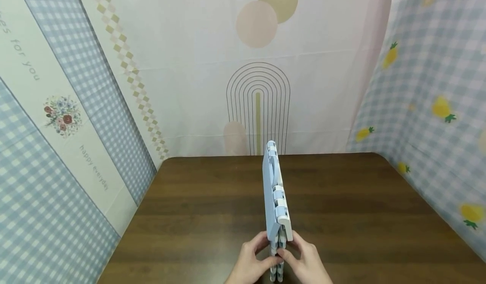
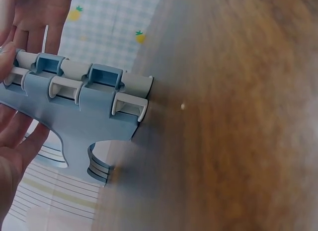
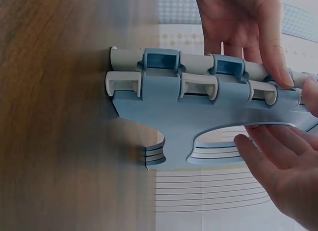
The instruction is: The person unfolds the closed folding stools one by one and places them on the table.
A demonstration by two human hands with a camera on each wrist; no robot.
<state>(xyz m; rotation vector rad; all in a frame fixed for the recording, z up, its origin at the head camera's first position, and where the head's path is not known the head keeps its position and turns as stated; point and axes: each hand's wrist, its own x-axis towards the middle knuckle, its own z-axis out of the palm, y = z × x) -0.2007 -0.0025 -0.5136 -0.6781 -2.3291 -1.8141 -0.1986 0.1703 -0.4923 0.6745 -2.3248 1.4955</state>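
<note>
A light blue and white plastic folding stool (image 1: 268,195) stands on edge, folded flat, at the near middle of the table. My left hand (image 1: 252,258) holds it from the left, thumb across the near hinged edge. From the right, my right hand (image 1: 308,261) grips it with its thumb beside the other one. Interlocking blue and white hinge knuckles run along the stool (image 2: 74,112) in the left wrist view. Below them in the right wrist view, the stool (image 3: 169,124) has curved cutouts, with fingertips of my right hand (image 3: 288,176) by one of them.
A dark brown wood-grain table (image 1: 201,204) spreads around the stool. Behind it hangs a pale patterned cloth (image 1: 182,98). Blue checked cloths border the left (image 1: 41,166) and right (image 1: 429,119) sides.
</note>
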